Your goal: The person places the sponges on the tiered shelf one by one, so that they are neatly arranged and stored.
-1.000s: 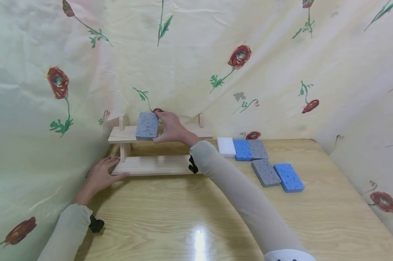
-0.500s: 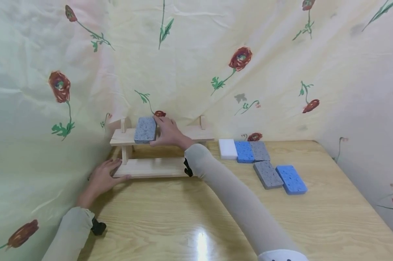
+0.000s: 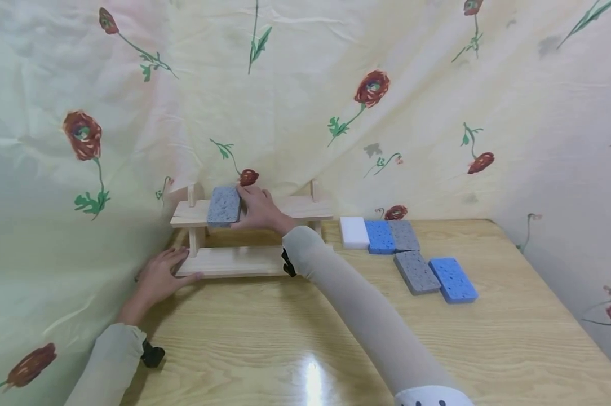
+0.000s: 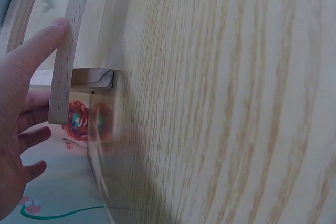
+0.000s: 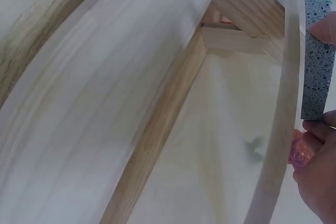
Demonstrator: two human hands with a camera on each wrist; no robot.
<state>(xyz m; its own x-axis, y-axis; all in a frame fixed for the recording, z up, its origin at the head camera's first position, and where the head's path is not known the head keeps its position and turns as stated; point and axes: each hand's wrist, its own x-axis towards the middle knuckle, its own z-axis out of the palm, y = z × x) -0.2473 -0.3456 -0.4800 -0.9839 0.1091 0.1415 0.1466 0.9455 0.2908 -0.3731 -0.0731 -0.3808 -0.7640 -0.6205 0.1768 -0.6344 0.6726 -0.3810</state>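
Note:
A two-tier wooden shelf (image 3: 237, 262) stands against the cloth backdrop. At the left of its upper board (image 3: 305, 207), my right hand (image 3: 261, 210) holds a grey sponge (image 3: 224, 206) by its right side, between thumb and fingers. Seen from the right wrist, the sponge (image 5: 317, 61) is edge-on just over the upper board, a thin gap showing beside it. My left hand (image 3: 159, 277) grips the left end of the lower board. In the left wrist view the thumb of that hand (image 4: 21, 77) presses the board's front edge (image 4: 65, 66), with the fingers behind it.
Right of the shelf, a white sponge (image 3: 354, 232), a blue sponge (image 3: 380, 237) and a grey sponge (image 3: 404, 235) lie side by side. Nearer lie another grey sponge (image 3: 416, 272) and a blue one (image 3: 453, 280). Flowered cloth (image 3: 285, 113) bounds the wooden table (image 3: 244, 338).
My right hand has lowered the grey sponge slightly and moved it a little left over the upper board. The left hand stays at the shelf's end.

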